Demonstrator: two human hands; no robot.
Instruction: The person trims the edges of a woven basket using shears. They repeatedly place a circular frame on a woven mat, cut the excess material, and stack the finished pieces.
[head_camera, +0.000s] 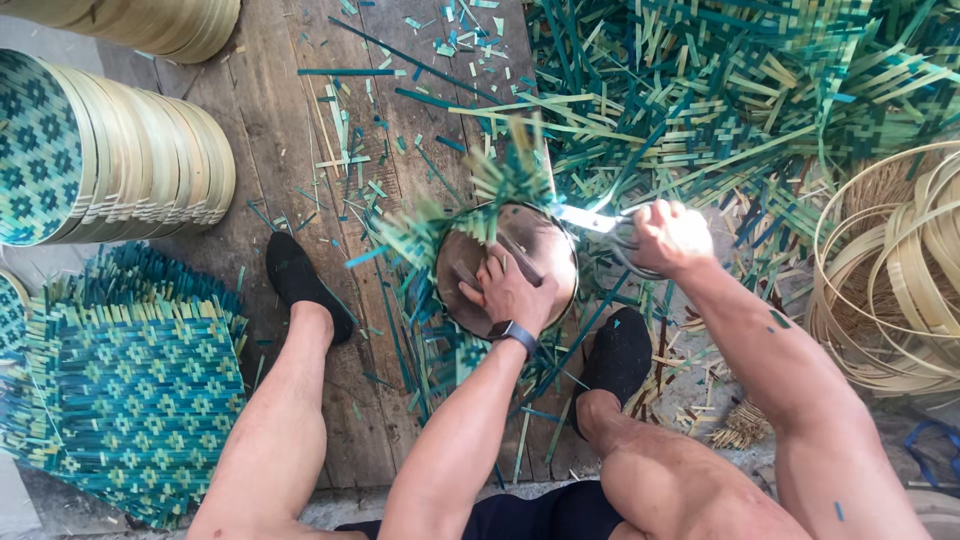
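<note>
My left hand (508, 288) presses flat on a round metal lid (545, 250) that lies over a woven green and pale bamboo mat (425, 235), whose loose strip ends stick out around the lid. A dark watch sits on that wrist. My right hand (668, 236) grips large scissors (592, 219), blades pointing left at the mat's edge beside the lid. Both feet in black shoes rest on the wooden floor either side of the lid.
A row of finished round woven trays (120, 160) stands at the left, with a stack of square woven mats (140, 390) below it. A heap of uncut mats (720, 90) fills the upper right. Coiled bamboo hoops (890, 280) lie at the right. Cut strips litter the planks.
</note>
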